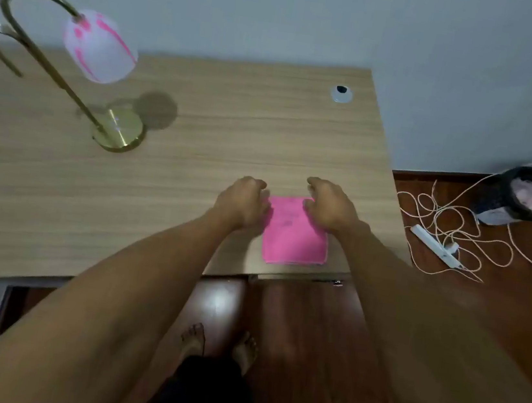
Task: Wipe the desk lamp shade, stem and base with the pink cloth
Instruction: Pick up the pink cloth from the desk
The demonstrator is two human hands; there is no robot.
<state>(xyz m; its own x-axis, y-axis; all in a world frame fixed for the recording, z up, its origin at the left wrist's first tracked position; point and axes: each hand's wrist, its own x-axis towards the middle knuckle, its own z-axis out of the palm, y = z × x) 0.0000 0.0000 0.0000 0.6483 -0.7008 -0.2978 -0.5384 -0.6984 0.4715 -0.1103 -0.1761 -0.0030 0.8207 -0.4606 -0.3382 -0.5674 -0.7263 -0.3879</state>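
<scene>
A folded pink cloth (294, 235) lies flat on the wooden desk (195, 165) near its front edge. My left hand (244, 203) is at the cloth's left edge and my right hand (331, 208) at its upper right corner, both with fingers curled downward; the fingertips are hidden, so a grip cannot be made out. At the far left of the desk stands the desk lamp: a white shade (100, 46) with pink streaks, a curved brass stem (46, 61) and a round brass base (121, 131).
A cable grommet (341, 93) sits near the desk's back right. The wall runs behind the desk. On the wooden floor to the right are a black waste bin (519, 195), a power strip (436, 249) and tangled white cables (476, 235). My bare feet show under the desk edge.
</scene>
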